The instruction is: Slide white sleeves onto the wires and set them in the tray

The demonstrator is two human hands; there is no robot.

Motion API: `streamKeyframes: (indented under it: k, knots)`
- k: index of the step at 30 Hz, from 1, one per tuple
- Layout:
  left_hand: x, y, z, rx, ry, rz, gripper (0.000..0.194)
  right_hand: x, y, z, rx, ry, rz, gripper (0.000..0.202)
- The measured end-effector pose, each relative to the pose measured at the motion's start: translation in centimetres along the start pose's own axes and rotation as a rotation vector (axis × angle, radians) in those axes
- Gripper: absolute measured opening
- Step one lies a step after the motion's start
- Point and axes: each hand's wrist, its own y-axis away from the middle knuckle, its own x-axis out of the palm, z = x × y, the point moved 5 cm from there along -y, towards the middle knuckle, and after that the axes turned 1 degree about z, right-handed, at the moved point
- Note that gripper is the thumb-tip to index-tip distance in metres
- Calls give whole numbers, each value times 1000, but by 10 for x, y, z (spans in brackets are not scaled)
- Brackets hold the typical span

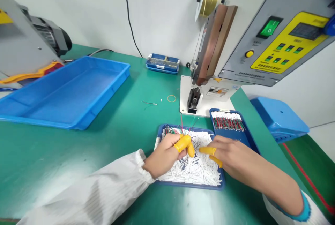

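while the left hand [170, 150] clamps wires [181, 122], the right hand [229, 151] hovers over white tubes [200, 172], grip unclear.

Green bench [125, 130], white wall [89, 5] along its far edge. Big blue tray [65, 87] on the left part, grey motor [49, 33] of a machine just behind it. Orange-and-red item [39, 73] at the tray's far rim, partly hidden. Small blue box [162, 64] near bench's far edge; black cable [128, 10] runs down to that edge. Rubber band [171, 96] mid-bench. Beyond right edge: blue stool [281, 117], red floor line [306, 172].
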Motion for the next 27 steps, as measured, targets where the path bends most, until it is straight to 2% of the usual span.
streamKeyframes:
  k: [3, 8, 13, 19, 23, 25, 27]
  knots:
    - [3, 0, 5, -13, 27, -1, 43, 7, -6, 9, -120, 138, 94, 24]
    - [5, 1, 5, -10, 31, 2, 47, 28, -11, 16, -311, 319, 45, 14]
    - [5, -1, 6, -26, 44, 13, 47, 41, -4, 24, -339, 385, -41, 11]
    - [5, 0, 9, -61, 24, 25, 38, 40, -4, 37, -354, 427, -15, 14]
    - [3, 1, 6, -68, -8, 18, 32, 17, -6, 24, -312, 284, -98, 17]
    - [2, 1, 3, -63, -24, 8, 36, 2, -4, 11, -252, 61, -188, 22]
    - [1, 1, 1, -63, -48, 4, 41, -8, -1, -4, -145, -223, -351, 34]
